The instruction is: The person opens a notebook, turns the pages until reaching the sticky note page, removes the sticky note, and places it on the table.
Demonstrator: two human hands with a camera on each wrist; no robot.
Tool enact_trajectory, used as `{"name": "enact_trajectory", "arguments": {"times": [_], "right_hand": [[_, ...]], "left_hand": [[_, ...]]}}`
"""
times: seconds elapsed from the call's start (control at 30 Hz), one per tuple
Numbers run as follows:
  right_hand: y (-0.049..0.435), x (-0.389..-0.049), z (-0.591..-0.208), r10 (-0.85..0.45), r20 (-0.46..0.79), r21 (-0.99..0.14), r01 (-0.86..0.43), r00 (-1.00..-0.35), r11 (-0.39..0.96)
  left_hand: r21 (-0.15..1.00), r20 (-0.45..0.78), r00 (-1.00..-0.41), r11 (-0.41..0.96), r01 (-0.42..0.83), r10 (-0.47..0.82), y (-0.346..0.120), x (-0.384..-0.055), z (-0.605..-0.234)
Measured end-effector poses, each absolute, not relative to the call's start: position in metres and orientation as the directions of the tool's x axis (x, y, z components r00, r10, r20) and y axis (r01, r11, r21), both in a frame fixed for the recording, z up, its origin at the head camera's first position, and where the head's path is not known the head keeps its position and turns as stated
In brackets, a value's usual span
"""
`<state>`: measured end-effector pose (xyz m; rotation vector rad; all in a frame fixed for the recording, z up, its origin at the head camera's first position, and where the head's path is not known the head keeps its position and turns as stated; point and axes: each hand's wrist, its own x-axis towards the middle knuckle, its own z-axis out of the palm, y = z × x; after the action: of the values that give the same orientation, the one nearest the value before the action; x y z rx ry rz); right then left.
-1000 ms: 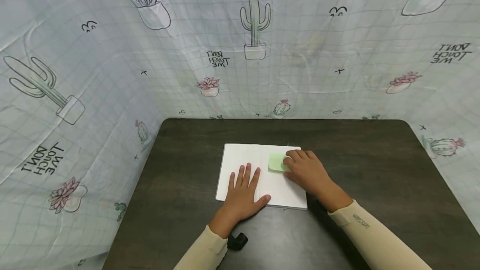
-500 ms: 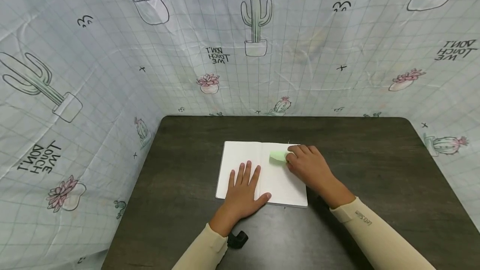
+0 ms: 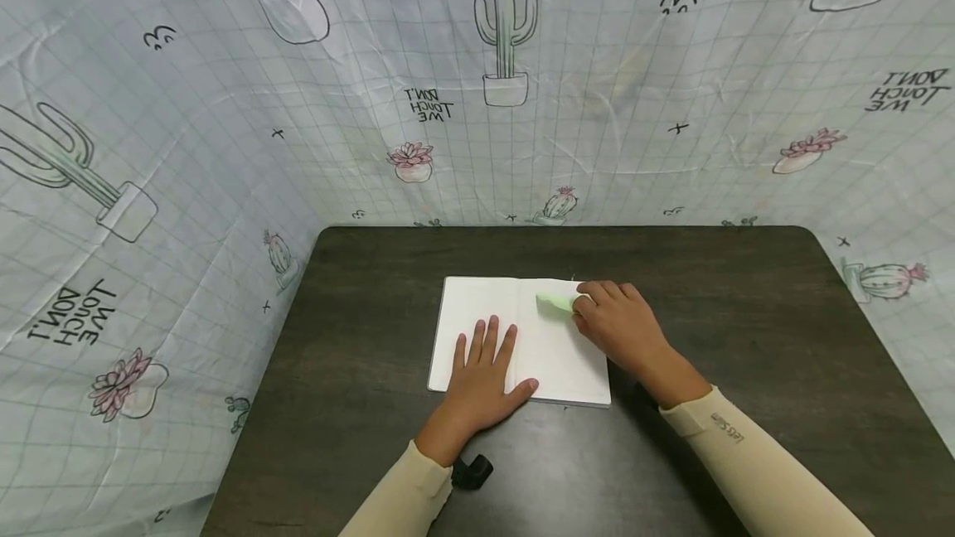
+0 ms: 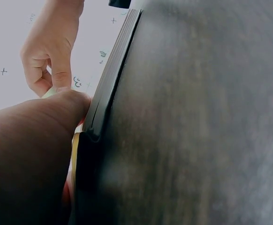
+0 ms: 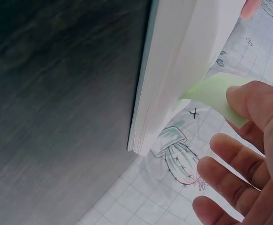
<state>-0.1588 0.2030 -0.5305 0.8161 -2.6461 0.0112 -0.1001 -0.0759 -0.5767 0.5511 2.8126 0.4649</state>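
Observation:
An open notebook (image 3: 567, 363) with blank white pages lies on the dark table. My left hand (image 3: 481, 384) rests flat on its left page with fingers spread, the thumb reaching across to the right page. Over the upper right page, my right hand (image 3: 615, 321) pinches a light green sticky note (image 3: 554, 302) by its right side. In the right wrist view the sticky note (image 5: 216, 93) curves up from the page, its far edge still touching the paper, with the thumb pressed on the near end. The right hand's other fingers are loosely curled.
The dark wooden table (image 3: 366, 330) spreads around the notebook. A patterned cloth (image 3: 597, 131) with cactus drawings hangs behind it and along both sides. A black device (image 3: 473, 472) sits at the left wrist.
The sticky note lay nearly flat on the page; its right side is now lifted and bent up by my right hand. The left hand has stayed in place.

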Motion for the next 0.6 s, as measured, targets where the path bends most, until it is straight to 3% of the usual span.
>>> {"name": "enact_trajectory", "arguments": {"times": [0.6], "right_hand": [[0.2109, -0.1567, -0.5321, -0.510, 0.392, 0.054, -0.535, -0.766, 0.843]], "left_hand": [[0.340, -0.153, -0.904, 0.880, 0.332, 0.400, -0.0762, -0.1004, -0.5799]]}}
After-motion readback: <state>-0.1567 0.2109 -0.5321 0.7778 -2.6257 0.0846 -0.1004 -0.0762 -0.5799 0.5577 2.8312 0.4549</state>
